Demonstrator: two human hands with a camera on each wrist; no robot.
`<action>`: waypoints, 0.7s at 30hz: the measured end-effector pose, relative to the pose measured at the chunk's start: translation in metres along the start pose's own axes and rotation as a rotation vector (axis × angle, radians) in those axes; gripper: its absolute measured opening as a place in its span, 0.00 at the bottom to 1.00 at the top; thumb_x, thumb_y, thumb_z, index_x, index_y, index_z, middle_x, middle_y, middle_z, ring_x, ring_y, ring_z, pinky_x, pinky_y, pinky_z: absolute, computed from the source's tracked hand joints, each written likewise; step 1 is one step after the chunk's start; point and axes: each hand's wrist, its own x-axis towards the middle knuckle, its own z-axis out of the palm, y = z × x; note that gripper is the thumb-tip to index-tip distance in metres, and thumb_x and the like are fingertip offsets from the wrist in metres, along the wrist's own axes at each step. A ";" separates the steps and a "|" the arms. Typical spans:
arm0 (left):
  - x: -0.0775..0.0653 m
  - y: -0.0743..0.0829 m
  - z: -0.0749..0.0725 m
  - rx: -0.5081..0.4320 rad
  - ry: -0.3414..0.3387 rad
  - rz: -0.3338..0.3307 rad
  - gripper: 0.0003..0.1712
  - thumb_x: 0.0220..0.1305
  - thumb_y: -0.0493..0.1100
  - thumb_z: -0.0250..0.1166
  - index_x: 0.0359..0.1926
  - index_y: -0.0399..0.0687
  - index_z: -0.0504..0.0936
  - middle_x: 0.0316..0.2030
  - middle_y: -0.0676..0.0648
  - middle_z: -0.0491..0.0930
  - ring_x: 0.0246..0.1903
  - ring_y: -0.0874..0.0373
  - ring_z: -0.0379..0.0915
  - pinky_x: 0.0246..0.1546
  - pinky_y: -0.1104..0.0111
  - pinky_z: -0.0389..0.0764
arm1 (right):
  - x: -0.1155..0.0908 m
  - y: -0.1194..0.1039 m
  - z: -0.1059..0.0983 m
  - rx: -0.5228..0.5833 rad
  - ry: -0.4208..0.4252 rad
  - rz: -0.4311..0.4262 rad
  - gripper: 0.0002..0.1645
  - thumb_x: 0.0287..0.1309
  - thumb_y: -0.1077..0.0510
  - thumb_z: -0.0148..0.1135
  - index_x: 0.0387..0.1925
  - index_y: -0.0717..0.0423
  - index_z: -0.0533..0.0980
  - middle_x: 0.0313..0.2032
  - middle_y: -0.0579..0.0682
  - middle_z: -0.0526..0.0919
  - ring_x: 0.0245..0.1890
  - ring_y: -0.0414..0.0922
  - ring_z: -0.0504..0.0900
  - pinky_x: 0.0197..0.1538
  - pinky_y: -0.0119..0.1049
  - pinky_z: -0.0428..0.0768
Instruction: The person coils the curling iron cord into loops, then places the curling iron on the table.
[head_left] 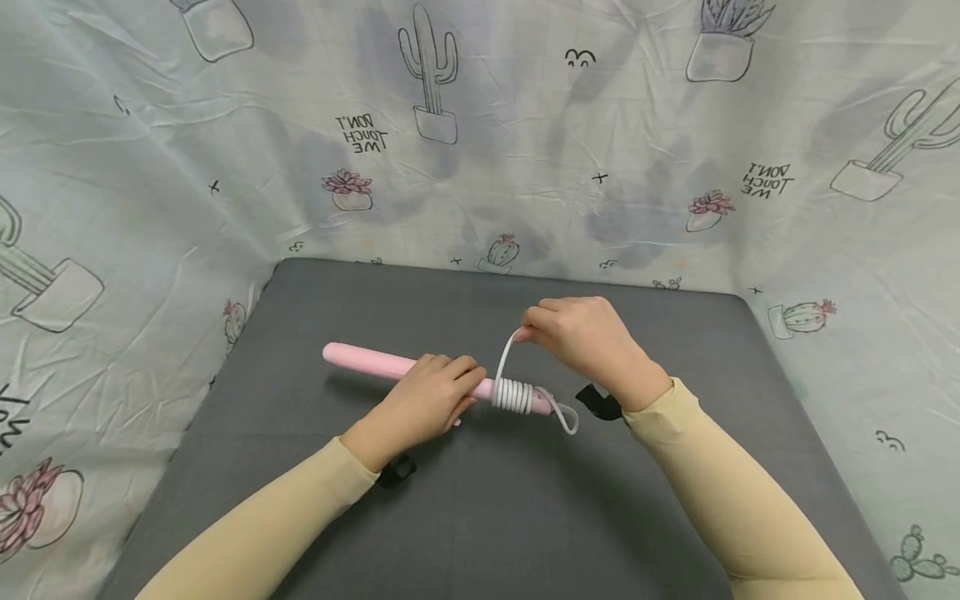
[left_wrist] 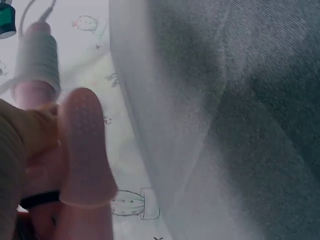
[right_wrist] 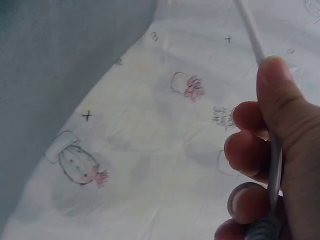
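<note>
A long pink curling iron (head_left: 367,360) is held over the grey table, its rounded end pointing left. My left hand (head_left: 431,392) grips it around the middle. The dotted pink lever (left_wrist: 82,135) of the iron sticks up beside that hand in the left wrist view. Several turns of white cord (head_left: 513,396) are wound round the handle, and a loose loop hangs at its right end. Up and to the right, my right hand (head_left: 581,337) pinches the cord, which rises taut from the coil. In the right wrist view the cord (right_wrist: 250,30) runs through the curled fingers to a ribbed grey end (right_wrist: 264,229) low in the palm.
The grey table (head_left: 450,533) extends around both arms. A pale cloth (head_left: 510,100) printed with cactus drawings hangs along its back and sides. A black strap (head_left: 600,402) shows at the right wrist and another strap (head_left: 396,472) at the left.
</note>
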 end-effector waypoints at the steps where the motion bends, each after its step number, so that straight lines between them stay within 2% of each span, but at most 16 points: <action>1: 0.000 0.000 0.000 -0.004 0.004 0.011 0.17 0.64 0.44 0.64 0.53 0.47 0.78 0.46 0.49 0.75 0.36 0.49 0.75 0.39 0.56 0.74 | -0.001 0.003 0.002 0.002 -0.002 0.007 0.14 0.51 0.47 0.72 0.24 0.50 0.78 0.15 0.39 0.65 0.12 0.35 0.60 0.17 0.30 0.58; 7: -0.003 -0.003 -0.001 -0.022 0.057 0.067 0.19 0.64 0.44 0.64 0.55 0.47 0.77 0.49 0.50 0.75 0.43 0.50 0.74 0.45 0.57 0.73 | -0.008 0.018 0.018 0.021 -0.015 0.049 0.15 0.50 0.45 0.71 0.23 0.50 0.77 0.15 0.40 0.64 0.13 0.36 0.61 0.18 0.31 0.61; 12: -0.003 -0.005 -0.006 -0.095 0.145 0.066 0.19 0.67 0.47 0.62 0.57 0.47 0.75 0.51 0.50 0.74 0.47 0.51 0.73 0.50 0.57 0.71 | -0.019 0.025 0.040 0.090 -0.103 0.121 0.18 0.57 0.43 0.64 0.22 0.49 0.73 0.18 0.40 0.67 0.16 0.37 0.65 0.22 0.34 0.67; 15: -0.002 -0.006 -0.011 -0.153 0.196 0.024 0.20 0.69 0.49 0.60 0.57 0.47 0.75 0.52 0.49 0.74 0.48 0.52 0.72 0.51 0.57 0.70 | -0.025 0.021 0.050 0.178 -0.178 0.207 0.20 0.64 0.41 0.55 0.23 0.47 0.72 0.19 0.39 0.68 0.18 0.36 0.65 0.25 0.34 0.68; 17: -0.001 -0.006 -0.014 -0.182 0.227 -0.007 0.20 0.69 0.49 0.59 0.58 0.46 0.75 0.52 0.49 0.74 0.49 0.52 0.72 0.53 0.57 0.70 | -0.027 0.016 0.056 0.274 -0.217 0.268 0.21 0.68 0.41 0.50 0.22 0.46 0.71 0.18 0.38 0.67 0.18 0.36 0.64 0.25 0.34 0.67; 21: 0.001 -0.005 -0.018 -0.209 0.271 -0.041 0.19 0.68 0.47 0.60 0.57 0.45 0.75 0.52 0.48 0.74 0.50 0.52 0.72 0.54 0.57 0.69 | -0.033 0.010 0.070 0.481 -0.224 0.337 0.18 0.71 0.48 0.52 0.22 0.44 0.70 0.18 0.39 0.67 0.18 0.37 0.66 0.25 0.36 0.67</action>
